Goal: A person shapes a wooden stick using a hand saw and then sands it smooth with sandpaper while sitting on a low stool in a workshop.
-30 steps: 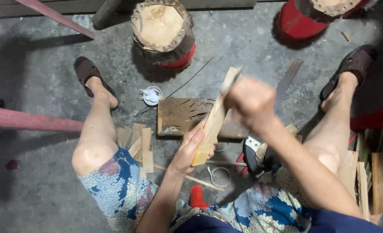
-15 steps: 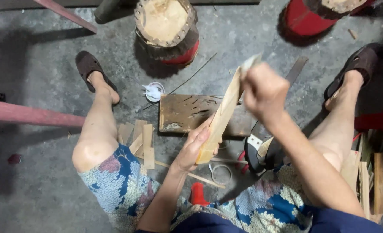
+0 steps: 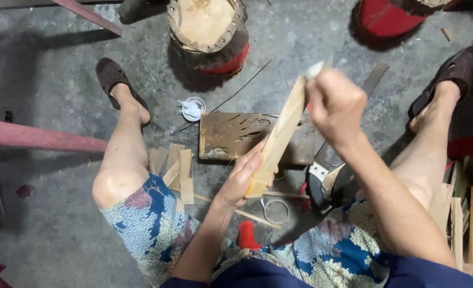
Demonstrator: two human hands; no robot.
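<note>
Concrete floor (image 3: 60,224). Left hand (image 3: 240,178) grips wooden slat (image 3: 277,137); right hand (image 3: 337,106) clenched on blade (image 3: 315,69) at its tip.

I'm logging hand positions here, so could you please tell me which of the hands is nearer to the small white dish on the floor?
Left. The left hand grips the wooden slat's lower end, right of and below the white dish. The right hand is raised at the slat's top, farther right.
</note>
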